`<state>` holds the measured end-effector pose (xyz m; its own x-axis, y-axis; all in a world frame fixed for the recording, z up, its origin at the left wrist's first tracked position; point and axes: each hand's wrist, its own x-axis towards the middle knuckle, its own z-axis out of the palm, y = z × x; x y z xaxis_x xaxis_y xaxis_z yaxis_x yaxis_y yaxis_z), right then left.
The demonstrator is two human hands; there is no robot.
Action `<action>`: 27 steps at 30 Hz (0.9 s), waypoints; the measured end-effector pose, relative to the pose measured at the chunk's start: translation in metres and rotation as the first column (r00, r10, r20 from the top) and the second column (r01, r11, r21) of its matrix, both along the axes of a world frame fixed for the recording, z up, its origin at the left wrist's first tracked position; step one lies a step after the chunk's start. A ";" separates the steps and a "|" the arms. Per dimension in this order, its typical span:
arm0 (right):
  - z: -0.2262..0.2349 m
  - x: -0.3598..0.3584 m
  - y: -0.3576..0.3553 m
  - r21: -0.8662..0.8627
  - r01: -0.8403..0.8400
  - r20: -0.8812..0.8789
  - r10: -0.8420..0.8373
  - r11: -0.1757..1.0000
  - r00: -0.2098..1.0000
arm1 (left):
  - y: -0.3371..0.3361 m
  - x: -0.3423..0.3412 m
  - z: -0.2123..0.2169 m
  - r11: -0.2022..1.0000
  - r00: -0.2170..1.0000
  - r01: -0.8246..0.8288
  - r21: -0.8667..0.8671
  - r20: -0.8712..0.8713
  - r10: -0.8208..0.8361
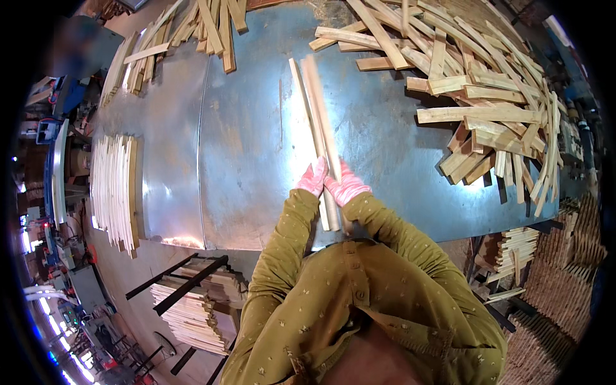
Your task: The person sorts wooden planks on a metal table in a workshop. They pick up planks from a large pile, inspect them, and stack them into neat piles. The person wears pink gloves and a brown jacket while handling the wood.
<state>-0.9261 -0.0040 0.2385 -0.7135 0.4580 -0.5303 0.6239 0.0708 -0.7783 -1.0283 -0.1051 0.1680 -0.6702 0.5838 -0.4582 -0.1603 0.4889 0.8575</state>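
Observation:
Two long, narrow wooden strips stand in front of me, pointing away over the metal table. My left hand [312,178], in a pink and white glove, is closed around the left wooden strip [307,106], whose near end reaches toward my body. Close beside it, my right hand [347,184], gloved alike, grips the right wooden strip [320,102]. That strip looks slightly blurred. The far ends lie nearly side by side. My palms and some fingers are hidden behind the wood.
A metal-topped table [250,128] spreads before me. A jumbled heap of wooden strips [478,115] covers its right side; a smaller loose pile [215,29] lies at the far left. An aligned row of strips [114,192] sits at left. Below, racks hold stacked strips [189,314].

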 end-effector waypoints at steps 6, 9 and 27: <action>0.001 -0.010 0.002 0.007 -0.085 -0.023 0.085 0.996 0.996 | -0.025 0.006 -0.008 0.967 0.967 -0.162 0.195 0.225 0.116; -0.072 -0.015 0.003 -0.105 -0.344 0.003 0.346 0.933 0.938 | -0.028 0.006 0.025 0.968 0.971 -0.111 0.224 0.233 0.057; 0.003 -0.201 0.365 0.846 -0.231 0.320 -0.111 0.481 0.941 | -0.092 0.002 0.084 0.636 0.912 -0.286 -0.717 -0.408 -0.050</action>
